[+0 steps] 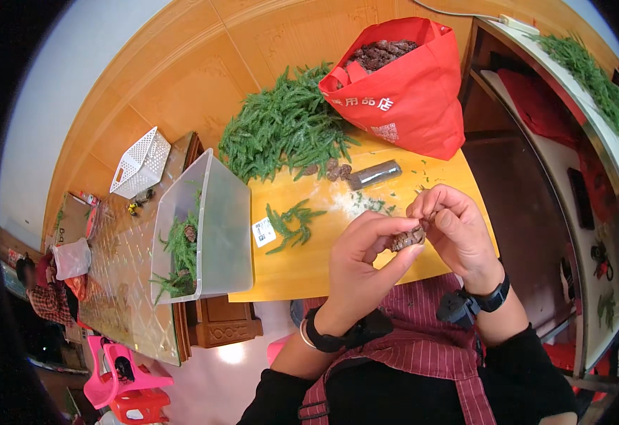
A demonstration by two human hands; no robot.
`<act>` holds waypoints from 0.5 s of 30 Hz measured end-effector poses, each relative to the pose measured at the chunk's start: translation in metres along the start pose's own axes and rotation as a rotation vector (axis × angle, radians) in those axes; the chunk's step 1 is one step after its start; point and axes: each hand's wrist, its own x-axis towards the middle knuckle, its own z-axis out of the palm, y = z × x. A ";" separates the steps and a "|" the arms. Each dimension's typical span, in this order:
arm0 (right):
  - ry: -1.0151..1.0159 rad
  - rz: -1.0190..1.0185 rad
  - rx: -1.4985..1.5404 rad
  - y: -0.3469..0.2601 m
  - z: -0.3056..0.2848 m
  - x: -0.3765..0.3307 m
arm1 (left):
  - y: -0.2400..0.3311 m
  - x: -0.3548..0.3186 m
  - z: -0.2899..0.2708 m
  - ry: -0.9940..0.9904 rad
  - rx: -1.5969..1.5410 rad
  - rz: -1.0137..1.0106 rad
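Over the front of the yellow table (309,273), my left hand (355,258) grips a brown pine cone (406,239) between thumb and fingers. My right hand (465,234) is closed in a pinch at the cone's upper right end; what its fingertips hold, perhaps something thin, is too small to make out. Beyond my hands lie white crumbs (361,204) and a dark cylindrical bundle (375,174). Several small pine cones (336,170) sit at its left end. A loose green sprig (294,225) rests beside a white printed label (263,231).
A heap of green artificial branches (281,127) covers the table's back left, beside a red bag (409,106) filled with pine cones. At left stands a clear plastic bin (226,241) holding finished-looking sprigs with cones. Shelving (529,120) is at right; a person (47,297) appears far left.
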 end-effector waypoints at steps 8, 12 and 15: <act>0.028 0.010 0.011 0.001 -0.002 -0.002 | -0.002 0.000 0.000 0.017 0.154 0.050; 0.128 -0.042 -0.029 0.001 0.008 -0.006 | -0.003 0.000 0.000 0.031 0.178 0.068; 0.120 -0.098 -0.124 0.004 0.007 -0.005 | -0.005 0.000 -0.001 0.040 0.159 0.064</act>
